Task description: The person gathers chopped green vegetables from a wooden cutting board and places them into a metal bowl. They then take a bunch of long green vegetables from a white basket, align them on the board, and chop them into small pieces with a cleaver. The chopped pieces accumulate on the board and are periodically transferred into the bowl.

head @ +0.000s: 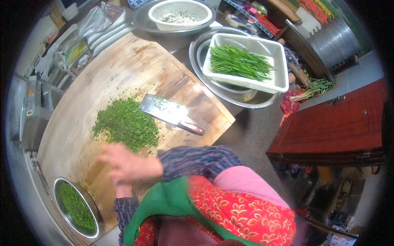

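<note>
My right hand (126,163) is blurred, fingers spread and nothing visible in it, over the wooden board (92,77) just below a pile of chopped green chives (126,123). My left hand (122,184) is directly below it in the picture, the two overlapping, with its fingers mostly hidden. A cleaver (164,109) with a brown handle lies flat at the pile's right side, green bits on its blade. At the board's lower left, a metal bowl (96,212) holds chopped greens (76,206).
A white plastic basket (280,73) of long uncut chives (241,63) rests on metal basins (237,100) at the upper right. Behind the board, a white colander (154,18) with green bits sits in a metal basin (141,23). A red-brown cabinet (329,120) stands right.
</note>
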Motion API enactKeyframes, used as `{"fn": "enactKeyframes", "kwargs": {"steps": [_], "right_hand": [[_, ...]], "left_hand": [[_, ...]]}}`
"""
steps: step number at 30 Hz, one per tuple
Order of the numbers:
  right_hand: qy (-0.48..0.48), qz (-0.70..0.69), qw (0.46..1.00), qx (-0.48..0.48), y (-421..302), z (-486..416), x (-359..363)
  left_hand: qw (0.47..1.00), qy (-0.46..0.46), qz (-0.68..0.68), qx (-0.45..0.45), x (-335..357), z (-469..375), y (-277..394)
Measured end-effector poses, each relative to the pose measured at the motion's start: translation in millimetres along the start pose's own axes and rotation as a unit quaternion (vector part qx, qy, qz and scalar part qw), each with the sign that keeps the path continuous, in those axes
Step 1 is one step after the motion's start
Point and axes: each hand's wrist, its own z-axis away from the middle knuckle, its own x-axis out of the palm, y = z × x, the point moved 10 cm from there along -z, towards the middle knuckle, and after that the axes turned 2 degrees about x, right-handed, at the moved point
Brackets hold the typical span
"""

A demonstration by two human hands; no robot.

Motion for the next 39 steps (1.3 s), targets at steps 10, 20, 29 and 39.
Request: {"fn": "enactKeyframes", "kwargs": {"steps": [10, 20, 29, 39], "right_hand": [[-0.370, 0.364, 0.843, 0.143, 112, 71, 99], [-0.120, -0.058, 0.990, 0.052, 4, -7, -8], [-0.021, 0.151, 0.917, 0.369, 145, 122, -290], [0.018, 0.130, 0.865, 0.484, 200, 233, -533]], "left_hand": [[0.893, 0.064, -0.421, 0.149, 31, 29, 82], [0.815, -0.145, -0.532, 0.181, 105, 48, 80], [0.843, 0.045, -0.374, 0.384, 201, 91, 110], [0.912, -0.055, -0.297, 0.278, 333, 63, 26]]}}
